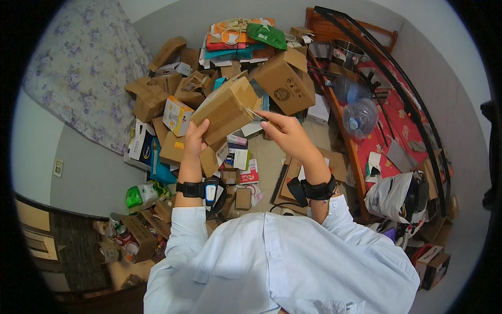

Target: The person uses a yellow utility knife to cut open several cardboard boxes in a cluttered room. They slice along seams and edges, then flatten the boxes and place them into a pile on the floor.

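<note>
A brown cardboard box (225,112) is held up before me, tilted. My left hand (197,137) grips its near left end, thumb on the face and fingers behind. At the box's right end, my right hand (280,129) holds a thin pointed tool (255,114), possibly a blade, its pale tip at the box's edge. Most of the tool's handle is hidden in my fingers. The end flaps (255,100) near the tip look partly raised. Tape runs along the box's face. Just behind it stands a larger cardboard box (288,84) with printed marks.
Cardboard boxes (147,100) are heaped at the left and back. Small cartons (249,170) lie on the tiled floor below my hands. To the right, a wooden bed frame (345,145) with red fabric bears large clear plastic bottles (361,117); a black metal frame (408,94) leans over it.
</note>
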Demonstrator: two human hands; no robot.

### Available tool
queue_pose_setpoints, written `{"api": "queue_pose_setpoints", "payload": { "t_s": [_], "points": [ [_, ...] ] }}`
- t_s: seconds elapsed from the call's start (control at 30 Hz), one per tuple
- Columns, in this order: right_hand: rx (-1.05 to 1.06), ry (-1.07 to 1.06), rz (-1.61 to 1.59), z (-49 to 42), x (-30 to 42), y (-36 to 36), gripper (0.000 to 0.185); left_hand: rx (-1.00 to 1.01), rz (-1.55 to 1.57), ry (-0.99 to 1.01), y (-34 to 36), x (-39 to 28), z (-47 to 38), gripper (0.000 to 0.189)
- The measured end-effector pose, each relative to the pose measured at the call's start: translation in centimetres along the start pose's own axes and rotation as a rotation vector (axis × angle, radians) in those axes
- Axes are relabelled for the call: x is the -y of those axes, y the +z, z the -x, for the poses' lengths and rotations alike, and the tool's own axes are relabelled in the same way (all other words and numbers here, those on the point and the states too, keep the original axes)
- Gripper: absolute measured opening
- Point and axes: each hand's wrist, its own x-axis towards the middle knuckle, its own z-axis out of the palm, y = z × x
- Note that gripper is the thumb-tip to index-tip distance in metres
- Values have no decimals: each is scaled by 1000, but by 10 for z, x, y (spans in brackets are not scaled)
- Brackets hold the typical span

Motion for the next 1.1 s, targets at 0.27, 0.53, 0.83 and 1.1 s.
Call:
{"api": "queue_pose_setpoints", "payload": {
  "t_s": [0.27, 0.53, 0.83, 1.1],
  "points": [
    [43, -57, 209, 4, 17, -9, 35, 95, 89, 16, 1, 1, 3, 45],
    [49, -36, 293, 6, 21, -12, 29, 82, 96, 5, 0, 2, 6, 46],
    [-44, 25, 327, 5, 20, -3, 26, 108, -184, -16, 7, 4, 3, 54],
    [-146, -316, 666, 15, 21, -14, 21, 92, -165, -30, 8, 3, 5, 56]
  ]
}}
